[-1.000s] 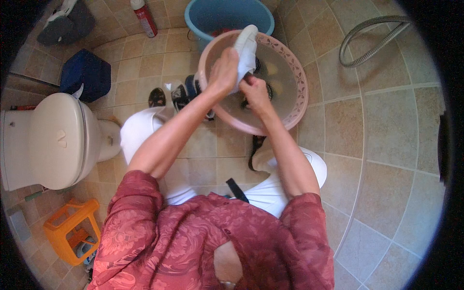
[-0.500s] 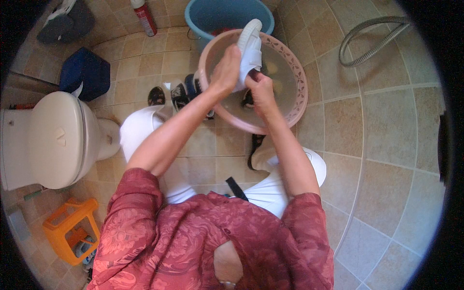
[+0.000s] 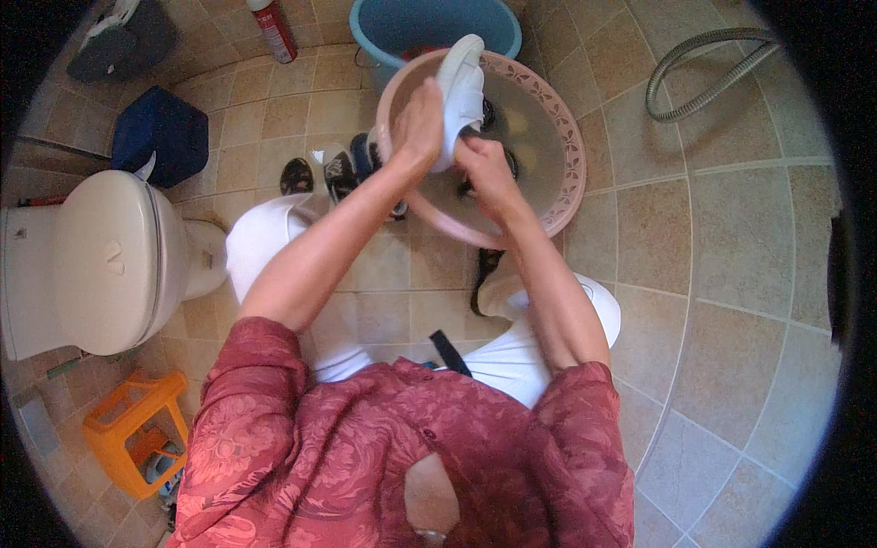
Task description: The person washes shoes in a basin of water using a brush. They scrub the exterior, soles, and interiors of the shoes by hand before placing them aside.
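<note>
A white shoe (image 3: 464,96) is tilted above the pink basin (image 3: 573,169), toe end up and sole toward the left. My left hand (image 3: 418,130) grips it along the sole side, fingers pointing up. At the shoe's opening, my right hand (image 3: 489,175) is closed with its fingertips partly inside. Something dark shows by those fingertips, but I cannot tell whether it is a tool or the shoe's lining. Cloudy water stands in the basin, with dark objects partly visible in it behind my right hand.
A blue bucket (image 3: 367,41) stands behind the basin. Several dark shoes (image 3: 340,175) sit on the tiles to its left. Further left are a toilet (image 3: 105,260), a dark blue bin (image 3: 163,137) and an orange stool (image 3: 128,416). A metal shower hose (image 3: 662,105) hangs at the right wall.
The shoe and both hands have shifted slightly left. My right hand has turned a little at the shoe's opening, and more of the dark objects in the basin shows.
</note>
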`<state>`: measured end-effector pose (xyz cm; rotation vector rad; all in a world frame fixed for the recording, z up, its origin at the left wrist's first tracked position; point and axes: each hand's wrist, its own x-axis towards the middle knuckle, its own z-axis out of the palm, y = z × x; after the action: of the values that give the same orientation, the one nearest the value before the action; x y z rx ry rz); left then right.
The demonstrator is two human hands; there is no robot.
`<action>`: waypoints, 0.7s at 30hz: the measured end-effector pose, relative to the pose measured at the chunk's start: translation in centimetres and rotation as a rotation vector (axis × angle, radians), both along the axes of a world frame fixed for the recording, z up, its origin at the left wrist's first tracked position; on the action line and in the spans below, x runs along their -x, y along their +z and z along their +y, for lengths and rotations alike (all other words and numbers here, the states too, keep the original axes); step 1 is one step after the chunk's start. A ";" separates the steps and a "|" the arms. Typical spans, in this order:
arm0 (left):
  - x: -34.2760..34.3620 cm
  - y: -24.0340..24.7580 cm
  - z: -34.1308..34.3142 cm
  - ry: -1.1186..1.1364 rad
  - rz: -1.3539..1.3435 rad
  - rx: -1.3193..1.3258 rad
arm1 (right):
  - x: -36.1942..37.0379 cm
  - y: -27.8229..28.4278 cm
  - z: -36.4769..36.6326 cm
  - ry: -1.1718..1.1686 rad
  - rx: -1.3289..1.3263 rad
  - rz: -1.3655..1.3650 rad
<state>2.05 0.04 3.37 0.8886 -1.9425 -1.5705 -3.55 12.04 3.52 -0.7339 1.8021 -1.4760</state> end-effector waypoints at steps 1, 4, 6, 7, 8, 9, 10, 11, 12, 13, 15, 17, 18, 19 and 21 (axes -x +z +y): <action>0.2 -0.4 -0.1 -0.001 0.001 0.000 | 0.0 -0.1 0.0 -0.001 0.000 0.001; 0.4 -1.4 -0.2 -0.004 0.137 -0.008 | 0.1 0.1 0.3 -0.023 0.035 -0.021; 0.1 -0.9 -0.7 -0.104 0.154 -0.056 | -0.2 2.3 0.4 -0.068 0.054 -0.115; 0.1 -0.4 -0.3 -0.107 0.157 -0.060 | -0.2 2.7 0.4 -0.097 0.124 -0.128; 0.1 0.2 0.2 -0.076 0.176 -0.008 | -0.1 2.7 0.4 -0.099 0.121 -0.125; 0.1 0.6 0.8 -0.043 0.194 0.044 | -0.1 2.7 0.2 -0.152 0.174 -0.115; 0.2 0.8 1.2 -0.043 0.196 0.043 | 0.0 2.7 0.1 -0.204 0.230 -0.107; 0.2 0.9 1.5 -0.016 0.113 0.058 | 0.2 2.8 0.1 -0.221 0.114 0.068; 0.2 1.0 1.6 0.012 0.031 0.073 | 0.7 2.2 0.1 -0.219 0.113 0.069; 0.3 1.2 1.6 0.009 0.033 0.072 | 1.6 0.7 0.2 -0.171 0.054 0.181; 0.5 1.3 1.7 -0.008 -0.057 0.069 | 2.7 -2.9 -0.1 -0.209 0.106 0.422; 0.1 0.7 1.7 0.027 -0.032 0.159 | 2.1 -2.9 -0.3 -0.141 0.066 0.380; -0.1 0.5 1.7 0.054 -0.003 0.249 | 1.7 -2.9 -0.2 -0.080 0.025 0.343; 0.0 0.2 1.5 0.055 -0.005 0.248 | 1.1 -2.4 -0.1 -0.045 0.024 0.232; 0.1 -0.3 0.6 0.067 -0.170 0.156 | 0.9 -2.0 0.1 0.002 0.006 0.092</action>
<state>1.97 0.67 3.02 1.0377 -2.0967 -1.3228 -4.42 12.10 1.52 -0.8189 1.8657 -1.4680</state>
